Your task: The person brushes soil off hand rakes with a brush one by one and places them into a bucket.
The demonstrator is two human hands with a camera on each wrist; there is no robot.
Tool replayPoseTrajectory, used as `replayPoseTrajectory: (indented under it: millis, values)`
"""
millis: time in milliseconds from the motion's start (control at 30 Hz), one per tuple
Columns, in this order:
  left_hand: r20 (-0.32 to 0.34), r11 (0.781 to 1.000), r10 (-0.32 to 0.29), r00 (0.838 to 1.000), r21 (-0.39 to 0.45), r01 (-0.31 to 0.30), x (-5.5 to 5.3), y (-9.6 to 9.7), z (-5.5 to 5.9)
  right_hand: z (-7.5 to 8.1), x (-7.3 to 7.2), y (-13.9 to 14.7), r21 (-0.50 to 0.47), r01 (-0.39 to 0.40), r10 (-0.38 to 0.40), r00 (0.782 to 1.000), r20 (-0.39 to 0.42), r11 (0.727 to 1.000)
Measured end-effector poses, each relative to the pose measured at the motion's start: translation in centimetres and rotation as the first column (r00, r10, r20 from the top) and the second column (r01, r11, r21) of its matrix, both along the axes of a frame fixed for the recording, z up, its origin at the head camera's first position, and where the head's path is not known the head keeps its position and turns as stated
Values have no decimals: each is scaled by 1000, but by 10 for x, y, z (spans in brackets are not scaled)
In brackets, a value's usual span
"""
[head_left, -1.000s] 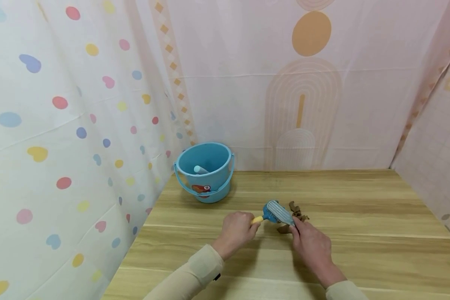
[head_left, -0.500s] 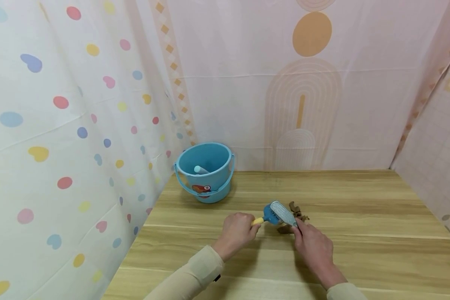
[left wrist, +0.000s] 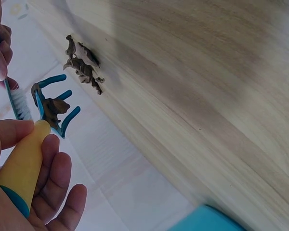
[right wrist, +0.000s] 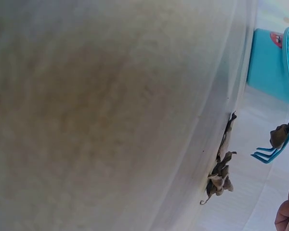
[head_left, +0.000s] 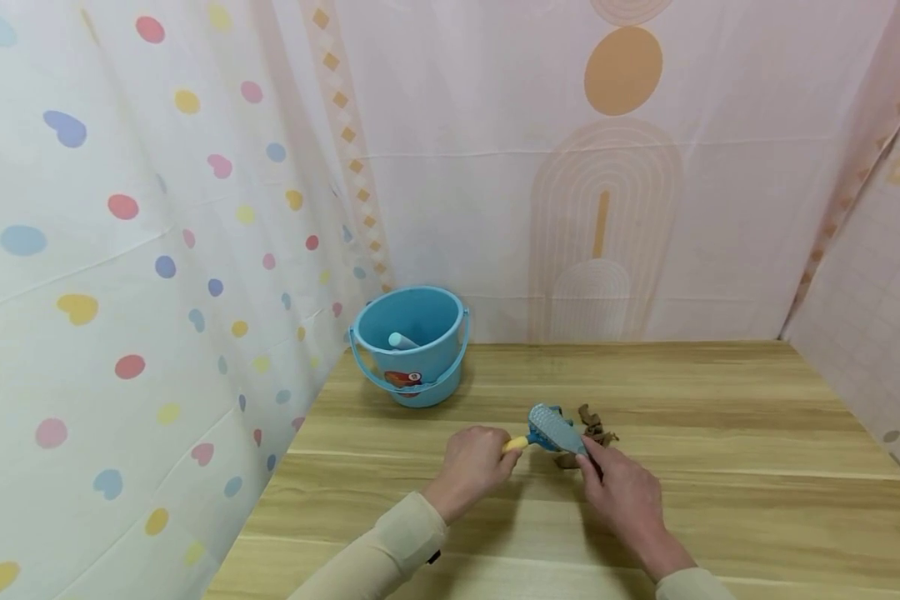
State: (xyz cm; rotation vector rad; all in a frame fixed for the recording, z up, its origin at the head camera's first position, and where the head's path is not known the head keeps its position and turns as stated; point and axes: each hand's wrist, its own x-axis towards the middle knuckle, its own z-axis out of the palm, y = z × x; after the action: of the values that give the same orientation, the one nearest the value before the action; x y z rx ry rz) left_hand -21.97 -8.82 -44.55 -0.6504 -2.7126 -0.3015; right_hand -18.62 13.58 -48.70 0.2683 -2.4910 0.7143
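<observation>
Curled round the rake (left wrist: 41,129), my left grip (head_left: 474,460) holds it above the desk (head_left: 727,475); my right grip (head_left: 627,493) holds the brush (head_left: 557,428), partly hiding the rake's head. I can't tell whether bristles touch the caught brown leaves (left wrist: 53,109).

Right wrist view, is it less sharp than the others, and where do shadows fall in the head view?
Right wrist view: yes, near tabletop strongly blurred, dried leaves clearer; left wrist view: yellow-handled hand rake fairly sharp; head view: soft shadows on the tabletop below the left hand and right hand.
</observation>
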Motion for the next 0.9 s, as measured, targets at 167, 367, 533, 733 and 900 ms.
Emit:
replayPoseTrajectory:
  millis: [167, 367, 533, 733, 900]
  values:
    - [-13, 1000, -1, 1000, -7, 1, 1, 0, -1, 1, 2, 1, 26, 21, -23, 999, 42, 999]
    - [-24, 1000, -18, 1000, -20, 17, 1, 0, -5, 2, 2, 4, 69, 66, -74, 991, 114, 995]
    - [-24, 1000, -30, 999, -6, 30, 2, -1, -6, 0, 2, 6, 56, 72, -80, 986, 144, 996]
    - [-18, 999, -32, 999, -8, 32, 2, -1, -7, 0, 0, 7, 15, 67, -68, 981, 184, 998]
    - [-12, 999, -45, 999, -18, 45, 3, -1, -7, 1, 0, 6, 2, 55, -55, 979, 196, 998]
